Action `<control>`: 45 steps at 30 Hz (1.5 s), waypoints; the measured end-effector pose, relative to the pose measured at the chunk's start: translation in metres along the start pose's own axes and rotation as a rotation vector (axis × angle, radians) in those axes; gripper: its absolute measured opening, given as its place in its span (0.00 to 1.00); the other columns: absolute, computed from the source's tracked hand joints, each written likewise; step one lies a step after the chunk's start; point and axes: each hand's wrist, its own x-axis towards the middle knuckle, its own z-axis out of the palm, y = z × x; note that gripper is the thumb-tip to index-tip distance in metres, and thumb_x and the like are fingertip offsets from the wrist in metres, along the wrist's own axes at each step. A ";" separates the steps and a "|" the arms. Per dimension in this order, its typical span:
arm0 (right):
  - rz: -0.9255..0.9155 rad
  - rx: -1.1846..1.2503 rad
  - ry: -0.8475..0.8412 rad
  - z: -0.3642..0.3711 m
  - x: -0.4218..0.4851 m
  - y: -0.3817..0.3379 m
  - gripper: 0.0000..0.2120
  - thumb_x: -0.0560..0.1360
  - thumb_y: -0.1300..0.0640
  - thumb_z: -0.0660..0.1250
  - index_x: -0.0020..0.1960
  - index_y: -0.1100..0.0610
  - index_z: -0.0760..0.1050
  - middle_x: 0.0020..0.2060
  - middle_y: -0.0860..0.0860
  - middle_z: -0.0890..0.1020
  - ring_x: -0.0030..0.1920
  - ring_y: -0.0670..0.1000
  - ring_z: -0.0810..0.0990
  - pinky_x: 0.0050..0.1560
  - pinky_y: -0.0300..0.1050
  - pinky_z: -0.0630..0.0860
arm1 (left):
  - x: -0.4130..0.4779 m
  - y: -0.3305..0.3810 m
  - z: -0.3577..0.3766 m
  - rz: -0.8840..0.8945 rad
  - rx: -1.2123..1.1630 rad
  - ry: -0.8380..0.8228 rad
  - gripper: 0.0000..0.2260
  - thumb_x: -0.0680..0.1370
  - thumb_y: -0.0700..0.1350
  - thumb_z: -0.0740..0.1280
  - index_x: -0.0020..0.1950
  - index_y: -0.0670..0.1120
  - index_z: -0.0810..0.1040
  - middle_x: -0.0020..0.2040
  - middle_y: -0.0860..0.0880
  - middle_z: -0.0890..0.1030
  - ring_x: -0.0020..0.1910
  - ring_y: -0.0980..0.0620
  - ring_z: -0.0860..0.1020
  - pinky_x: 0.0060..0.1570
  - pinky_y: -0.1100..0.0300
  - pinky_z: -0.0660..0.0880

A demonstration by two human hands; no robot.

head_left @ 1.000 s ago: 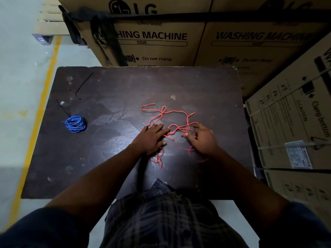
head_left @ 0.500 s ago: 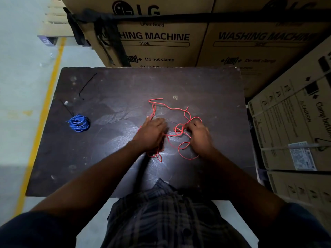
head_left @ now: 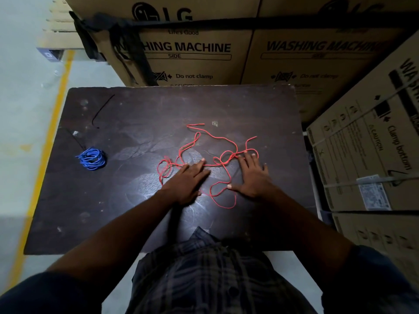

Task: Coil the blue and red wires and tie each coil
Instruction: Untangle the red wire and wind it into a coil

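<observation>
The red wire lies loose and tangled across the middle of the dark table, with loops to the left, far side and near side. My left hand lies flat on the wire's middle strands, fingers extended. My right hand rests flat with fingers spread, fingertips on the wire's right end and thumb at the near loop. Neither hand grips the wire. The blue wire sits as a small coil at the table's left, away from both hands.
A thin black tie lies at the table's far left, and another black strip runs into the blue coil. Large washing machine cartons stand behind the table and along its right side. A yellow floor line runs on the left.
Both hands have gone from bunched over the wire to flat and further apart. The red wire has spread out, with loops now left of the left hand and a larger loop near me.
</observation>
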 end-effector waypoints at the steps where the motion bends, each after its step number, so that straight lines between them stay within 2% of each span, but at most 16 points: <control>1: 0.013 -0.014 0.004 0.001 -0.001 0.003 0.56 0.61 0.22 0.60 0.78 0.50 0.45 0.79 0.50 0.46 0.78 0.55 0.45 0.71 0.68 0.53 | -0.005 -0.007 0.000 -0.017 0.042 -0.030 0.36 0.74 0.55 0.67 0.78 0.47 0.57 0.80 0.40 0.52 0.78 0.43 0.55 0.75 0.45 0.51; 4: 0.034 -0.049 0.021 0.001 -0.005 0.011 0.56 0.62 0.22 0.58 0.78 0.50 0.43 0.79 0.52 0.44 0.78 0.56 0.43 0.71 0.69 0.54 | -0.015 -0.027 0.001 -0.060 0.026 0.010 0.33 0.77 0.59 0.61 0.78 0.46 0.59 0.79 0.40 0.57 0.77 0.42 0.59 0.74 0.44 0.51; 8: 0.051 -0.059 0.034 0.001 -0.007 0.012 0.50 0.67 0.24 0.57 0.78 0.51 0.45 0.79 0.54 0.45 0.78 0.57 0.44 0.70 0.69 0.51 | -0.021 -0.047 0.000 -0.137 -0.029 0.003 0.36 0.74 0.66 0.47 0.77 0.48 0.61 0.79 0.41 0.58 0.77 0.43 0.59 0.75 0.44 0.50; 10: 0.053 -0.076 0.082 -0.002 -0.006 0.002 0.44 0.69 0.29 0.59 0.77 0.51 0.52 0.78 0.56 0.53 0.77 0.58 0.51 0.70 0.67 0.52 | -0.017 -0.044 -0.007 -0.133 -0.062 0.008 0.34 0.74 0.65 0.47 0.74 0.48 0.66 0.78 0.42 0.60 0.77 0.44 0.59 0.74 0.43 0.51; 13: -0.010 -0.118 0.214 -0.009 -0.003 -0.019 0.28 0.71 0.43 0.63 0.68 0.52 0.67 0.68 0.55 0.69 0.69 0.56 0.66 0.70 0.65 0.56 | -0.003 -0.021 -0.021 -0.028 -0.120 0.136 0.24 0.76 0.59 0.51 0.64 0.48 0.75 0.71 0.44 0.70 0.72 0.46 0.67 0.70 0.40 0.58; 15: -0.084 -0.122 0.257 -0.012 -0.001 -0.029 0.23 0.70 0.49 0.65 0.64 0.53 0.71 0.63 0.54 0.72 0.65 0.55 0.70 0.68 0.62 0.59 | 0.007 0.002 -0.023 0.037 -0.156 0.201 0.20 0.78 0.54 0.54 0.64 0.48 0.75 0.70 0.45 0.72 0.72 0.46 0.68 0.69 0.40 0.60; 17: -0.132 -0.072 0.237 -0.010 0.001 -0.031 0.22 0.70 0.52 0.66 0.64 0.52 0.72 0.63 0.53 0.73 0.64 0.55 0.71 0.66 0.58 0.62 | 0.016 0.027 -0.017 0.086 -0.162 0.198 0.19 0.79 0.52 0.57 0.68 0.49 0.72 0.73 0.45 0.69 0.73 0.46 0.66 0.71 0.43 0.58; 21: -0.115 -0.017 0.174 -0.005 0.002 -0.025 0.23 0.70 0.51 0.64 0.64 0.51 0.70 0.64 0.53 0.72 0.62 0.56 0.73 0.60 0.54 0.67 | 0.022 0.038 0.002 0.049 -0.073 0.043 0.26 0.79 0.57 0.58 0.75 0.48 0.63 0.78 0.45 0.61 0.77 0.45 0.59 0.73 0.44 0.57; 24: -0.076 -0.007 0.170 -0.002 -0.001 -0.017 0.22 0.70 0.49 0.63 0.64 0.51 0.69 0.64 0.51 0.72 0.63 0.54 0.72 0.60 0.53 0.66 | 0.011 0.021 0.010 0.011 -0.073 -0.009 0.26 0.79 0.57 0.57 0.75 0.49 0.64 0.78 0.46 0.61 0.77 0.46 0.57 0.73 0.42 0.57; 30: -0.008 -0.029 0.228 0.003 -0.005 0.000 0.15 0.72 0.46 0.62 0.56 0.50 0.73 0.52 0.52 0.75 0.54 0.55 0.75 0.55 0.53 0.67 | -0.012 -0.018 0.007 -0.028 -0.180 0.095 0.24 0.76 0.58 0.55 0.63 0.46 0.77 0.72 0.39 0.70 0.72 0.41 0.68 0.70 0.46 0.64; 35: -0.092 -0.041 0.213 0.002 -0.006 -0.004 0.05 0.72 0.52 0.63 0.47 0.51 0.75 0.45 0.53 0.78 0.51 0.57 0.77 0.53 0.52 0.65 | -0.003 -0.023 0.001 -0.126 -0.268 0.097 0.21 0.76 0.58 0.55 0.52 0.47 0.82 0.68 0.37 0.74 0.68 0.41 0.71 0.66 0.51 0.67; 37: -0.088 0.028 0.216 -0.002 -0.008 -0.008 0.01 0.72 0.53 0.63 0.42 0.49 0.71 0.40 0.53 0.80 0.46 0.57 0.78 0.52 0.51 0.63 | 0.000 -0.024 0.001 -0.176 -0.313 0.103 0.18 0.76 0.57 0.57 0.47 0.48 0.81 0.65 0.37 0.75 0.65 0.41 0.73 0.64 0.51 0.69; 40: -0.100 0.201 0.246 -0.005 -0.011 -0.008 0.02 0.72 0.52 0.62 0.41 0.50 0.70 0.33 0.50 0.80 0.40 0.58 0.79 0.52 0.50 0.66 | 0.002 -0.023 0.001 -0.221 -0.332 0.132 0.16 0.78 0.53 0.60 0.44 0.44 0.82 0.67 0.38 0.74 0.65 0.42 0.73 0.65 0.51 0.69; 42: -0.128 0.274 0.282 -0.007 -0.012 -0.004 0.03 0.72 0.53 0.65 0.41 0.51 0.73 0.31 0.49 0.80 0.38 0.58 0.80 0.49 0.50 0.71 | 0.003 -0.021 0.000 -0.241 -0.345 0.186 0.17 0.79 0.52 0.61 0.41 0.42 0.81 0.61 0.40 0.78 0.59 0.42 0.76 0.60 0.54 0.70; 45: -0.175 0.257 0.308 -0.009 -0.011 -0.006 0.05 0.72 0.51 0.65 0.40 0.52 0.74 0.32 0.48 0.79 0.39 0.56 0.79 0.48 0.49 0.69 | 0.006 -0.016 -0.005 -0.336 -0.380 0.272 0.16 0.79 0.55 0.57 0.40 0.47 0.75 0.44 0.46 0.80 0.47 0.43 0.77 0.45 0.54 0.72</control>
